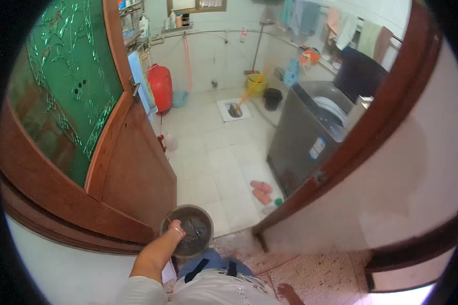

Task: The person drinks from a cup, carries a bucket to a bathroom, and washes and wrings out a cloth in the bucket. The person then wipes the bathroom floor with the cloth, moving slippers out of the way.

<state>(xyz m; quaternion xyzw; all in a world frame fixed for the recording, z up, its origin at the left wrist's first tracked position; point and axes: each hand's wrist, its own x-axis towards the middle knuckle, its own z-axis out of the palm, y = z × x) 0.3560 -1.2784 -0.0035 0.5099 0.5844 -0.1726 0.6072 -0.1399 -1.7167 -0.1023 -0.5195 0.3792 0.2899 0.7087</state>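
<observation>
A round grey-brown bucket with dark contents hangs or stands in the doorway, just in front of the body. My left hand is closed at its left rim, where a thin handle seems to pass; a light bracelet circles the wrist. At the bottom of the view, low by my right side, is my right hand. It is partly cut off and blurred, and its fingers cannot be made out.
An open wooden door with green glass is at the left. Beyond are pink slippers, a grey washing machine, a floor toilet with an orange stick, a yellow bucket, a black bucket and a red basin.
</observation>
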